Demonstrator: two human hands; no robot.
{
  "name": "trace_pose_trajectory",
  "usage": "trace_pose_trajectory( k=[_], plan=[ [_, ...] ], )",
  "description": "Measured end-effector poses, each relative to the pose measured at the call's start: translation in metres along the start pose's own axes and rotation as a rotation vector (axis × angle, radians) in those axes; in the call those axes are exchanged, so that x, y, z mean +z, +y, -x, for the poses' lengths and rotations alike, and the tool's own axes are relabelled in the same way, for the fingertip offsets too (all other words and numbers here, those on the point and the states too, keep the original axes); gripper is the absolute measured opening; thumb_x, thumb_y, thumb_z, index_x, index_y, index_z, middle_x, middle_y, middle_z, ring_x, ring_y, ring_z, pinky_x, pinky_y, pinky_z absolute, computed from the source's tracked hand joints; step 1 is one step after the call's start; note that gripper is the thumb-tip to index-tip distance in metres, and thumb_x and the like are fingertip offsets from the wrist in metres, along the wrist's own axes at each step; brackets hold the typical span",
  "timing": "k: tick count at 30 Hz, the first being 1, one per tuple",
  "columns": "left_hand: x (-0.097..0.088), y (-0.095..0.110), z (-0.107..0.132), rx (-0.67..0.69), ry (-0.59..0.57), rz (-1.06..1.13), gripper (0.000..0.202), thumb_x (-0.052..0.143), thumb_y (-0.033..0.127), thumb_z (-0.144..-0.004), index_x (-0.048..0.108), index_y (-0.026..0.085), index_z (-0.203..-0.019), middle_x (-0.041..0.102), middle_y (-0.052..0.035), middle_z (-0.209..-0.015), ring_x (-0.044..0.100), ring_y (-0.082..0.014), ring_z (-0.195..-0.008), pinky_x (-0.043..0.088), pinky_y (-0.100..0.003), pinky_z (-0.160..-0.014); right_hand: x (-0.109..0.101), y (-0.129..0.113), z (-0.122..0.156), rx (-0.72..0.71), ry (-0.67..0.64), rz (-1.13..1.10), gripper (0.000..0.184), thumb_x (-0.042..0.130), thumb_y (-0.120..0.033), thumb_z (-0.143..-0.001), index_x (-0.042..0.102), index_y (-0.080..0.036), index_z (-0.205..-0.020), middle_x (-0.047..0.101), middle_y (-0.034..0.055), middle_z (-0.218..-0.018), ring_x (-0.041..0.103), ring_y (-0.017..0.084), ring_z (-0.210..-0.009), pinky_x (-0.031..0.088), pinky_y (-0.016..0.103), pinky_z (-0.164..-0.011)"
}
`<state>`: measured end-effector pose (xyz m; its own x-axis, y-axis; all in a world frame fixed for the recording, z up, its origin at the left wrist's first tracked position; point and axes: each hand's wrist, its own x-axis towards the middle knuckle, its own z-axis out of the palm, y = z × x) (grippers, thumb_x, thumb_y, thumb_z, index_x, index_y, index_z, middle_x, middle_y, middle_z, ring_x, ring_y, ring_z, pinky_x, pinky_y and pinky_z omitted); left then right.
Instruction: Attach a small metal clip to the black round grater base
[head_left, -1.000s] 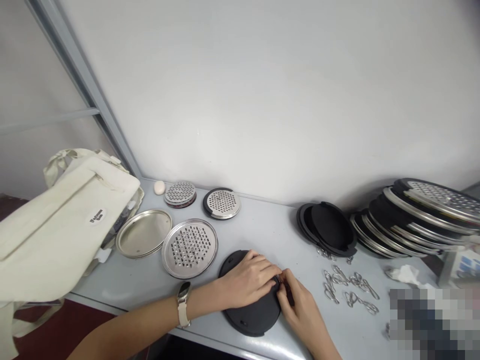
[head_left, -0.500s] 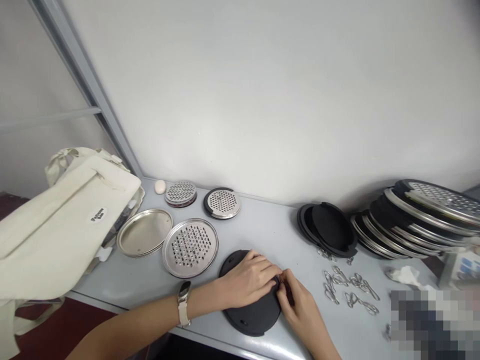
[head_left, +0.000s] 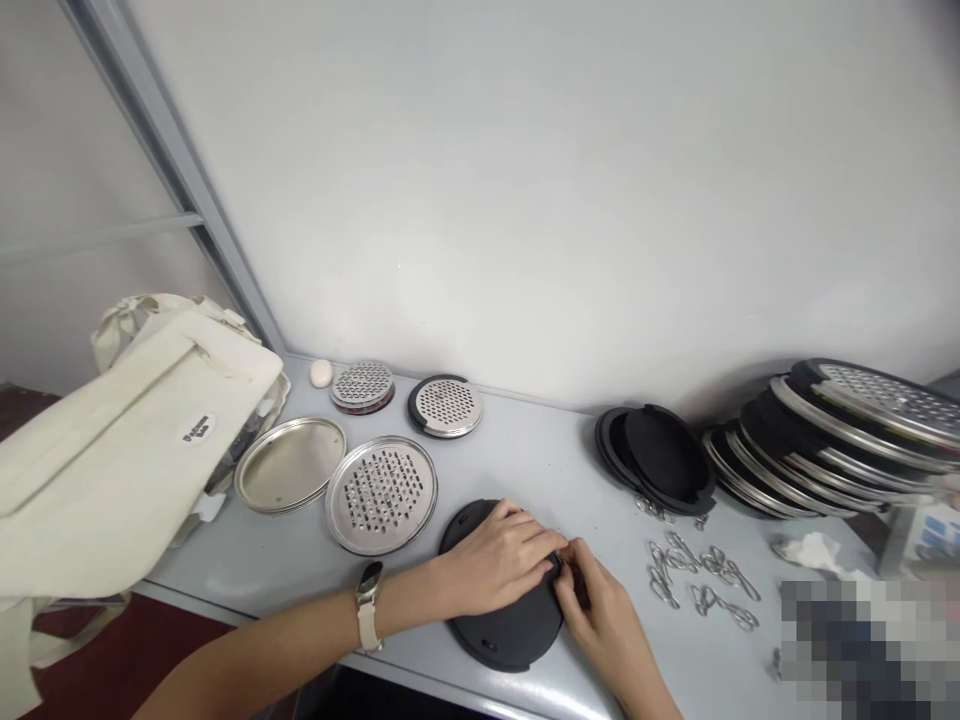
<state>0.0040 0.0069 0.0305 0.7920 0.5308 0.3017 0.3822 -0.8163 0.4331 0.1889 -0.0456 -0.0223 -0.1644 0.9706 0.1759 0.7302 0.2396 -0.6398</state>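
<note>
A black round plastic plate [head_left: 510, 635] with small slots lies flat near the table's front edge. My left hand [head_left: 499, 560] presses on top of it, fingers bent over its right rim. At that same rim my right hand [head_left: 596, 610] has thumb and index finger pinched together, close against the left fingertips. Whatever sits in the pinch is small and mostly hidden by the fingers. Several bent wire clips [head_left: 724, 570] are scattered to the right of my right hand. Left of the plate rests a round metal grater disc [head_left: 382, 497].
A plain metal disc [head_left: 291, 465], small graters [head_left: 448, 407] and a cream bag [head_left: 142, 440] are on the left. Black round plates [head_left: 667, 460] stand by the wall, beside a leaning stack of graters [head_left: 840, 430]. White crumpled tissue [head_left: 814, 552] lies at right.
Both hands stay at the plate's right rim. The fingertips there have shifted only slightly; the plate and the other things have not moved.
</note>
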Motion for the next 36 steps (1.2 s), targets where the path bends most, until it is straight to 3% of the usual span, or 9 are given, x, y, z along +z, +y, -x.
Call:
trace_pose_trajectory(
  k=[16,28,36],
  plan=[
    [0.0005,0.0008,0.0006,0.008,-0.024,-0.034,0.023,0.040,0.017,-0.098,0.049,0.015,-0.119,0.064,-0.0053,-0.099,0.057,-0.0181,-0.097,0.034,-0.032,-0.093,-0.0005,0.0047,0.0014,0.022,0.094,0.036,0.015,0.036,-0.031,-0.096,0.040,-0.024,-0.084,0.051,-0.0036,-0.061,0.052,0.014,-0.049,0.043,0.023,-0.049],
    [0.0011,0.0011,-0.0002,-0.035,0.013,-0.090,0.021,0.036,0.016,-0.098,0.048,0.016,-0.115,0.061,-0.0064,-0.106,0.055,-0.0184,-0.101,0.038,-0.032,-0.091,-0.0006,0.0026,-0.0037,-0.112,0.083,-0.009,0.019,0.034,-0.028,-0.098,0.052,-0.022,-0.096,0.062,0.0063,-0.079,0.062,0.019,-0.070,0.051,0.028,-0.064],
    [0.0003,-0.0015,0.0003,-0.050,-0.034,-0.160,0.021,0.037,0.005,-0.091,0.050,0.016,-0.105,0.057,-0.0061,-0.102,0.053,-0.0195,-0.096,0.037,-0.032,-0.088,-0.0030,-0.0028,-0.0028,-0.019,0.034,-0.032,0.019,0.035,-0.032,-0.099,0.050,-0.023,-0.093,0.062,0.0030,-0.077,0.061,0.018,-0.067,0.049,0.027,-0.064]
  ],
)
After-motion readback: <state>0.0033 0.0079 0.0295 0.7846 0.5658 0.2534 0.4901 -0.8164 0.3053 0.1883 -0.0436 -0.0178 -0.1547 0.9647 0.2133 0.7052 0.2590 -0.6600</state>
